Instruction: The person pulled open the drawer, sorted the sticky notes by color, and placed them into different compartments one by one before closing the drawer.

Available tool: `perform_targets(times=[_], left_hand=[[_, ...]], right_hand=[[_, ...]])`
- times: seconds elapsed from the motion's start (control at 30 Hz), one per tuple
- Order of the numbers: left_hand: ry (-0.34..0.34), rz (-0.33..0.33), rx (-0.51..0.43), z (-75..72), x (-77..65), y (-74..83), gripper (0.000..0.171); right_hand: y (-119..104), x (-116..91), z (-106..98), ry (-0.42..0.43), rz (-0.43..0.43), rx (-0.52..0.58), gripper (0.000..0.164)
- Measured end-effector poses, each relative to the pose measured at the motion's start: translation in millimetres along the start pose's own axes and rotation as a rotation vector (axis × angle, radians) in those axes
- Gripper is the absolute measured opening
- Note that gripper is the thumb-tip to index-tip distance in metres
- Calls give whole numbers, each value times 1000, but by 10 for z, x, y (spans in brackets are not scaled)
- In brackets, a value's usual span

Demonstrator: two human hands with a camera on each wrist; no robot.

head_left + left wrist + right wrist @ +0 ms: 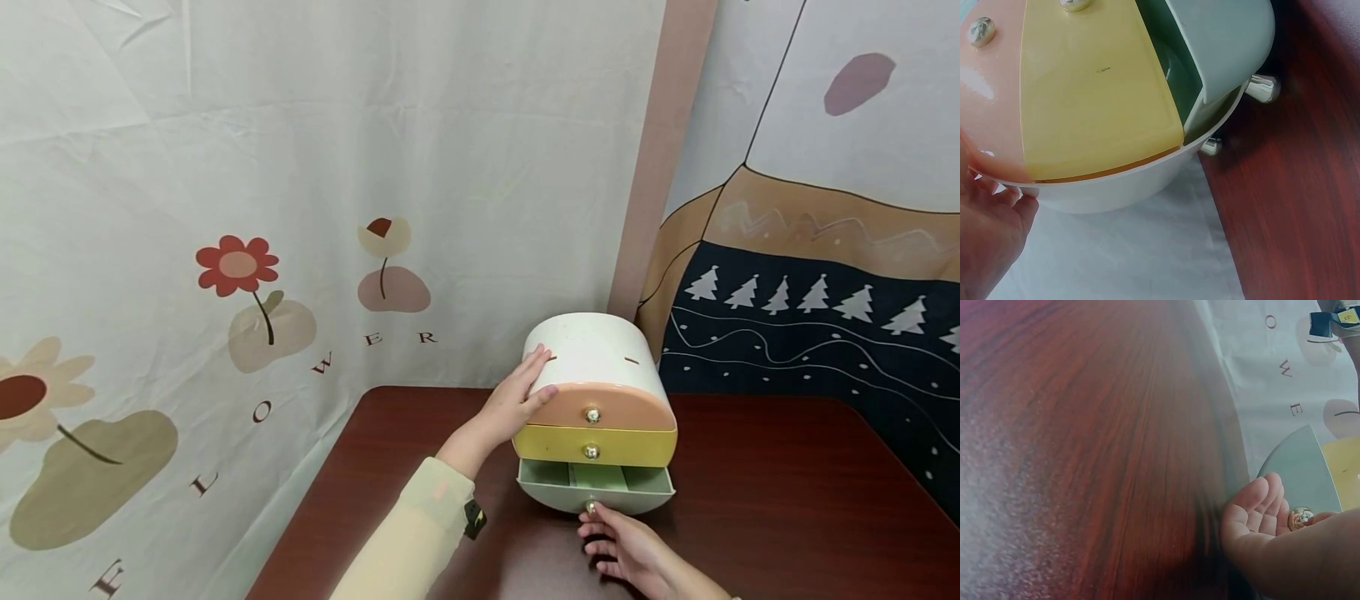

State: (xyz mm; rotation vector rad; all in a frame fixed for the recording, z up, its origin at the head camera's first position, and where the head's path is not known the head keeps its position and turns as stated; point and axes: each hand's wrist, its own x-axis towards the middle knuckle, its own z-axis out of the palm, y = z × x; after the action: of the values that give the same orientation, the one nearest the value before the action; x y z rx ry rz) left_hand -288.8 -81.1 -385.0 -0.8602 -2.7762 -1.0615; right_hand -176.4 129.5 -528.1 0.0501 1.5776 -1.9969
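Note:
A small white drawer cabinet (588, 337) with a rounded top stands on the table. Its orange drawer (630, 407) and yellow drawer (551, 443) are closed or nearly so. Below them, the pale green drawer (637, 501) is pulled partway out, with a flat light-green item (600, 477) inside. My left hand (513, 400) rests against the cabinet's upper left side, fingers extended on the white shell and thumb by the orange front. With thumb and forefinger, my right hand (630, 546) pinches the green drawer's metallic knob (1301, 517); its other fingers are loosely bent.
The dark red-brown table (765, 492) extends around the cabinet. Behind it hangs a pale curtain (480, 167) printed with flowers and letters, and at the right a cloth (810, 333) with white trees. Short metallic feet (1212, 147) show under the cabinet.

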Motion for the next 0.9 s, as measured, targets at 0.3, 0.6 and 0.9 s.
perform_targets(times=[0.3, 0.6, 0.9], left_hand=[[0, 0, 6, 13, 9, -8, 70], [-4, -12, 24, 16, 11, -17, 70], [-3, 1, 27, 20, 9, -25, 71]], right_hand=[[-31, 53, 5, 31, -1, 8, 40], [-64, 99, -4, 60, -6, -16, 39], [-94, 158, -42, 83, -8, -54, 41]])
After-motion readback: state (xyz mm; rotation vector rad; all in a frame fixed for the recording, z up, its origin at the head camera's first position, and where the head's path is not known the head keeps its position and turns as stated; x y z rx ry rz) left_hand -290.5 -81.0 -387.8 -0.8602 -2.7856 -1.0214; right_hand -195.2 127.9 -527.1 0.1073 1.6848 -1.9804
